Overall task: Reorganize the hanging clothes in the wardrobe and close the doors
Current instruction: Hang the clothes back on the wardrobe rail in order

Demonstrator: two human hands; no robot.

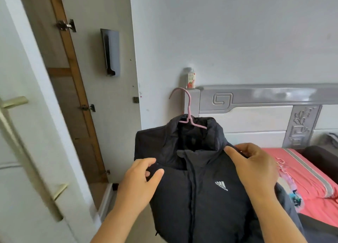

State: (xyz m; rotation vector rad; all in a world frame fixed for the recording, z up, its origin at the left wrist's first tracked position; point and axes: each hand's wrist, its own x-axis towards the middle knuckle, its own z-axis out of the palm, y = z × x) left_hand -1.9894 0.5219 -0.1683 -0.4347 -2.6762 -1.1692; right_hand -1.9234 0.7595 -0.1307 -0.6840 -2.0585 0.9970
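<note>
Lower centre of the frame: a black padded jacket with a white logo on the chest is held up in front of the person. The left hand pinches the jacket's shoulder at centre-left, thumb and fingers curled on the fabric. The right hand grips the opposite shoulder at centre-right. A pink hanger sits inside the collar, its hook rising above it. Right edge: a bed with a pink sheet; loose pink hangers lie on it just beside the right hand. Left side: an open white wardrobe door with brass handles. Beyond, a grey headboard carries a small bottle.
</note>
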